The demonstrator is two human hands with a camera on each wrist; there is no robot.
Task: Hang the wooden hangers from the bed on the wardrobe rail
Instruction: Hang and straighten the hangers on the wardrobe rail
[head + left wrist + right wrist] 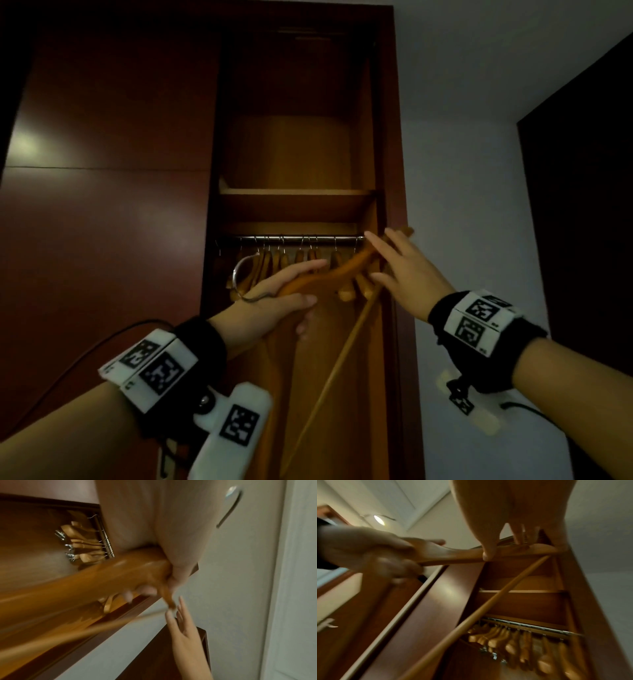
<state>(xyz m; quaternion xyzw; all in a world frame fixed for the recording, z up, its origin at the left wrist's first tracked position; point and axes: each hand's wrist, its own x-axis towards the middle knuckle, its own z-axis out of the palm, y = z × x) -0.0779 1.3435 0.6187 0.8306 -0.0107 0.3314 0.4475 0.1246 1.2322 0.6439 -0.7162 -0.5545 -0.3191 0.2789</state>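
Observation:
A wooden hanger (pixel 342 270) is held tilted in front of the open wardrobe, just below the metal rail (pixel 308 238). My left hand (pixel 317 282) grips its lower left arm, thumb under and fingers over, and its metal hook (pixel 237 270) curves up beside that hand. My right hand (pixel 387 260) lies with straight, spread fingers against the raised right end by the wardrobe's right side. The hanger's thin bottom bar (pixel 329 370) slants down. Several wooden hangers (pixel 513 641) hang on the rail (pixel 530 626). In the right wrist view my thumb (pixel 488 555) rests on the hanger (pixel 462 555).
A shelf (pixel 294 193) sits right above the rail, leaving little height. A closed dark door panel (pixel 102 205) stands to the left and a white wall (pixel 462 171) to the right. The hung hangers crowd the rail's left and middle.

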